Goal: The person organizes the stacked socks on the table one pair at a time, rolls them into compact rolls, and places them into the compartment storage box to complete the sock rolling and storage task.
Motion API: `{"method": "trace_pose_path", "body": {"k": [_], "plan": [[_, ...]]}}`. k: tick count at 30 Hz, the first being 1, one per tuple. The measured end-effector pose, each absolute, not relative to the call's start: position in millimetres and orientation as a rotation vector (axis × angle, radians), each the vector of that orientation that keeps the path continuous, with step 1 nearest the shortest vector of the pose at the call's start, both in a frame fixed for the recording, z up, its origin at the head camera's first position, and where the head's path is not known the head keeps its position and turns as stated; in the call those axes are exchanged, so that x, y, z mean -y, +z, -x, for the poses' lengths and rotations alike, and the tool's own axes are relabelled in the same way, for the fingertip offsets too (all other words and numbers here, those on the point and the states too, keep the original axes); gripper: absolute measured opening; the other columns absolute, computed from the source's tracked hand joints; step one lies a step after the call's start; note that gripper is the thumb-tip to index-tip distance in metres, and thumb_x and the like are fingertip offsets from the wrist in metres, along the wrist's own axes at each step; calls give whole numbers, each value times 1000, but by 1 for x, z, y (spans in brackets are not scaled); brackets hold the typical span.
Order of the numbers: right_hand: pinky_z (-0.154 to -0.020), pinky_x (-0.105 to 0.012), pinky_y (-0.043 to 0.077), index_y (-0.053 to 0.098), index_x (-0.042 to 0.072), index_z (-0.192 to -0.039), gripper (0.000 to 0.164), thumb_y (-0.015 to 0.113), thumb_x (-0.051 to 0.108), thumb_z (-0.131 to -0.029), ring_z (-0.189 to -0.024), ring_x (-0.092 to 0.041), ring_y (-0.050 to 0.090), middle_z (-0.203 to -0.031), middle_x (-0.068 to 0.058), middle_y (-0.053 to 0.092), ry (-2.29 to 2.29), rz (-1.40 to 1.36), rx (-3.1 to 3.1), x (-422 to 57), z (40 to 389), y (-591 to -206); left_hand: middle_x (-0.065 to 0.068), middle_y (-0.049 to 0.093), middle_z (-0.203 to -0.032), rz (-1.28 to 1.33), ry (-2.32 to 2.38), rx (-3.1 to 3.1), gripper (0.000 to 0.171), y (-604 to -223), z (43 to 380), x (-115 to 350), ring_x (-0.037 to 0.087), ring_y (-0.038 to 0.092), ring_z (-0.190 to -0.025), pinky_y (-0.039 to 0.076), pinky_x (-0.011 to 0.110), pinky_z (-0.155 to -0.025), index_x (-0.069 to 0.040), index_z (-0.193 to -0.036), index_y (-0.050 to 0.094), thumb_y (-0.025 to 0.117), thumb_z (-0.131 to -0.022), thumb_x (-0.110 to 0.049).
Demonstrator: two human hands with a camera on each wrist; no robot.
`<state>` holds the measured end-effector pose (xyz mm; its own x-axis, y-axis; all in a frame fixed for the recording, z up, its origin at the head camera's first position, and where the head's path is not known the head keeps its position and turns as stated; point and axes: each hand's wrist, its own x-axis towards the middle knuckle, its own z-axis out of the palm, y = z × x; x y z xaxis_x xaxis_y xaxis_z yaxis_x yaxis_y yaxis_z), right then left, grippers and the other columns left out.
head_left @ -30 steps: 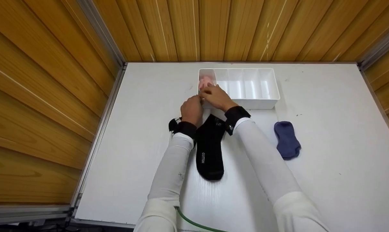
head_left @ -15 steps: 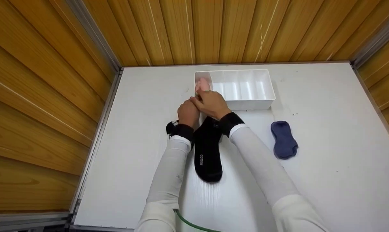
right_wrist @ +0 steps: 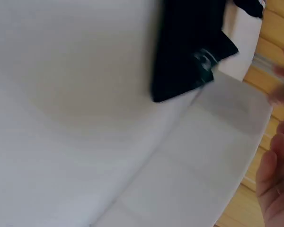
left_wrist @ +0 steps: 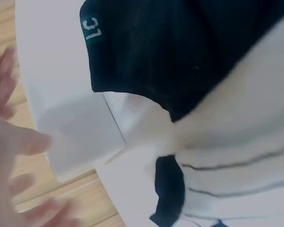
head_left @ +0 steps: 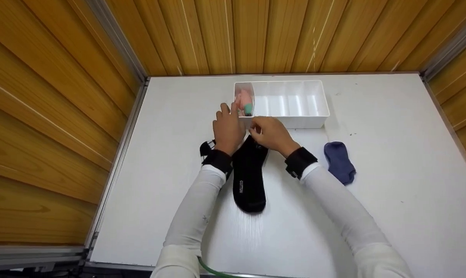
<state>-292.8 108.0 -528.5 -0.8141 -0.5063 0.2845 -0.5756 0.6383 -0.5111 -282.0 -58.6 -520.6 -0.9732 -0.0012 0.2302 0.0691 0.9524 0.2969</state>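
Note:
In the head view my left hand (head_left: 229, 129) is at the white box's front left corner, its fingers stretched forward. My right hand (head_left: 273, 133) hovers over the cuff end of a black sock (head_left: 249, 177), fingers loosely bent around nothing. The right wrist view also shows this hand (right_wrist: 277, 179) holding nothing. A rolled pink sock with a green end (head_left: 247, 101) sits in the leftmost compartment of the white box (head_left: 298, 122). Partly hidden beside my left wrist lies a black-and-white striped item (head_left: 207, 148), its black end (left_wrist: 168, 189) showing in the left wrist view.
A dark blue sock (head_left: 339, 162) lies on the white table (head_left: 391, 216), right of my right forearm. Dividers split the box into several compartments. Wood-patterned walls (head_left: 279, 34) rise behind and left of the table. A green cable (head_left: 213, 270) runs below my left sleeve.
My right hand has drawn back and right from the leftmost compartment, uncovering the pink sock's green end. My left hand's fingers have straightened at the box corner. The socks on the table stay put.

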Motion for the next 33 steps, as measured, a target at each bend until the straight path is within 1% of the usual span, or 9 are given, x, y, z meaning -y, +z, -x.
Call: {"method": "trace_pose_path", "body": {"k": [4, 6, 7, 9, 12, 19, 24, 30, 33], "plan": [[-73, -40, 53, 69, 6, -98, 17, 73, 20, -89, -83, -24, 65, -93, -9, 70, 918, -907, 2867, -125, 277, -545, 8, 66, -109, 323, -579, 2934, 27, -516, 268, 58, 27, 64, -95, 55, 42, -75, -13, -120, 67, 65, -94, -22], [-80, -42, 53, 68, 6, -102, 24, 77, 21, -86, -90, -26, 64, -100, -11, 68, 922, -881, 2927, -132, 273, -553, 4, 71, -103, 415, -618, 3034, 13, -517, 261, 55, 25, 66, -93, 55, 41, -77, -12, -100, 71, 70, -92, -22], [-83, -42, 53, 68, 5, -104, 27, 79, 21, -85, -93, -27, 63, -102, -11, 66, 931, -868, 2951, -134, 272, -557, 3, 72, -100, 434, -616, 3090, 12, -518, 259, 54, 24, 67, -91, 55, 40, -78, -13, -98, 72, 71, -91, -23], [-87, -44, 51, 68, 4, -108, 30, 80, 20, -85, -97, -28, 62, -106, -12, 64, 926, -858, 2986, -138, 271, -564, 3, 74, -97, 444, -564, 3175, 11, -525, 256, 52, 23, 69, -90, 56, 40, -79, -13, -97, 74, 73, -90, -22], [-90, -45, 51, 70, 3, -109, 26, 78, 17, -88, -98, -29, 62, -105, -12, 63, 942, -875, 2986, -140, 269, -571, 3, 74, -101, 405, -489, 3235, 8, -538, 253, 50, 24, 70, -92, 57, 40, -80, -14, -94, 76, 73, -89, -18], [-80, -43, 52, 73, 4, -99, 17, 77, 15, -88, -87, -27, 63, -96, -11, 64, 959, -824, 2971, -142, 267, -573, 7, 69, -104, 342, -449, 3201, 9, -548, 246, 44, 28, 69, -92, 57, 42, -79, -15, -95, 76, 71, -87, -16], [-76, -43, 52, 72, 7, -94, 15, 77, 18, -86, -84, -26, 63, -92, -8, 65, 902, -737, 3030, -152, 258, -567, 8, 66, -110, 372, -419, 3186, 13, -547, 241, 34, 29, 66, -101, 57, 43, -81, -16, -99, 78, 71, -89, -17], [-78, -45, 52, 73, 9, -93, 16, 76, 23, -86, -85, -26, 64, -92, -7, 69, 867, -629, 3137, -166, 240, -559, 5, 76, -95, 438, -381, 3165, 8, -546, 234, 13, 26, 73, -87, 59, 41, -73, -15, -88, 78, 69, -88, -16], [-78, -42, 52, 75, 9, -89, 15, 74, 24, -87, -82, -24, 65, -88, -5, 73, 872, -598, 3193, -174, 230, -553, 4, 76, -96, 505, -285, 3153, 11, -545, 229, 0, 25, 73, -89, 59, 42, -78, -15, -91, 78, 68, -90, -19]]}}
